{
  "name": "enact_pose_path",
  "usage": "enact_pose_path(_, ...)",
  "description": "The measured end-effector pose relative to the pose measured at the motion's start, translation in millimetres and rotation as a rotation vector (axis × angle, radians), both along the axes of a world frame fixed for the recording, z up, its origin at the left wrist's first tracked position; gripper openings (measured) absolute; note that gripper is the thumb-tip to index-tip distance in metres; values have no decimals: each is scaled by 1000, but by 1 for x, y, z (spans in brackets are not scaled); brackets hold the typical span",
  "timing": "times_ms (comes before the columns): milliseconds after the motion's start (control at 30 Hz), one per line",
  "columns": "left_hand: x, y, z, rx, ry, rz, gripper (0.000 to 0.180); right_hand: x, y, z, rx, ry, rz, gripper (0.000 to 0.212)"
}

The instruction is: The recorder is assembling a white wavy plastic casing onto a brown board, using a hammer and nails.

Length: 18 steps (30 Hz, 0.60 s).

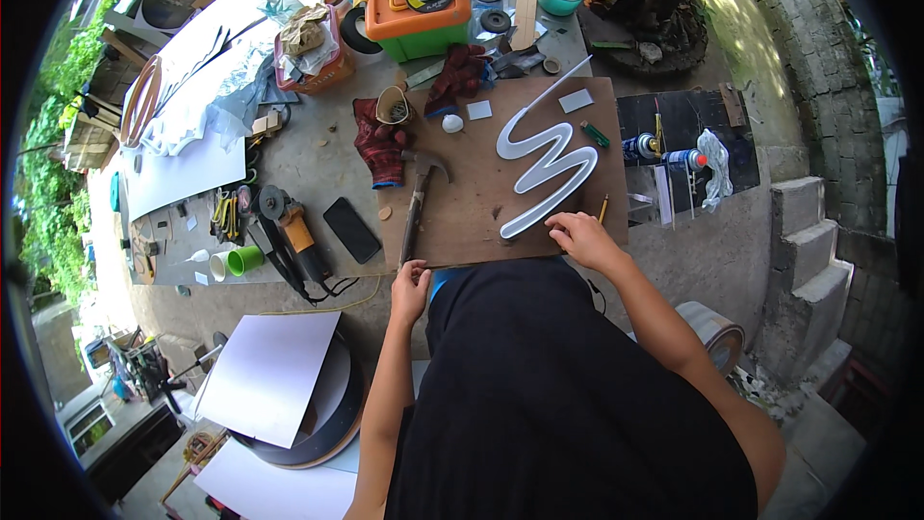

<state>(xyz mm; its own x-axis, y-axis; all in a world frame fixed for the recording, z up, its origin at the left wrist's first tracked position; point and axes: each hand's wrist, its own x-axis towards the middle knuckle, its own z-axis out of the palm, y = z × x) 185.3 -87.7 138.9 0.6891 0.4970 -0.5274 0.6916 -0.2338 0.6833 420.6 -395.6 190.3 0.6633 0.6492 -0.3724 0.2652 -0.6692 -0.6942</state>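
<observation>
A white zigzag strip shaped like a bent channel (546,162) lies on the brown board (472,217), with a thin straight rod reaching from its far end. My right hand (584,239) rests at the board's near edge, loosely bent fingers apart beside the strip's near end, nothing seen in them. At the board's near left corner is my left hand (411,291), its fingertips by the end of the handle of a claw hammer (416,202). Its fingers look loosely bent and partly hidden; I see no grip on the hammer. A pencil (603,208) lies right of my right hand.
Left of the board lie a black phone (352,230), an angle grinder (300,239) and a green cup (245,260). Red-black gloves (378,144) and an orange-green toolbox (417,24) are beyond. Spray cans (685,160) stand right. Concrete steps (801,241) rise at far right.
</observation>
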Motion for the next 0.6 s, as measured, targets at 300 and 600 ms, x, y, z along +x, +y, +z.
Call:
enact_pose_path(300,15,-3,-4,20,13,-55,25,3,-3,2,-13,6,-14,23)
enact_pose_path(600,53,-6,3,-23,-54,-89,24,11,-7,-3,5,42,-82,22)
